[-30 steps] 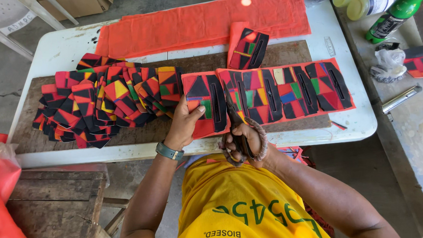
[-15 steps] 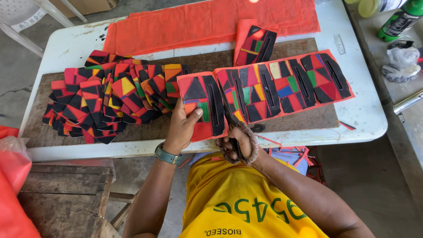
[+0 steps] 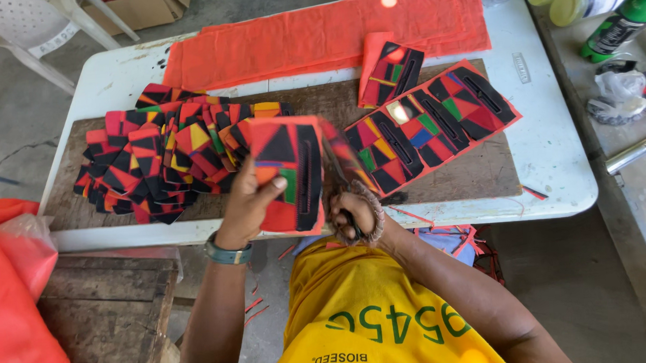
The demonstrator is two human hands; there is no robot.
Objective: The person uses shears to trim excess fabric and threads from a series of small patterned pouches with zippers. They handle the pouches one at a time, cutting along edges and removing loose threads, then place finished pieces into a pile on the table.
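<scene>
We are mid-cut: our left hand [image 3: 245, 204] pinches the patchwork panel [image 3: 288, 173] just above its thumb while our right hand [image 3: 353, 215], beside it, grips scissors [image 3: 337, 175], which likely must advance along the strip.

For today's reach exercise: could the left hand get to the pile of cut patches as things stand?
Probably yes, once freed: the left hand holds a patch, and the pile lies just to its left on the board, nothing between.
</scene>
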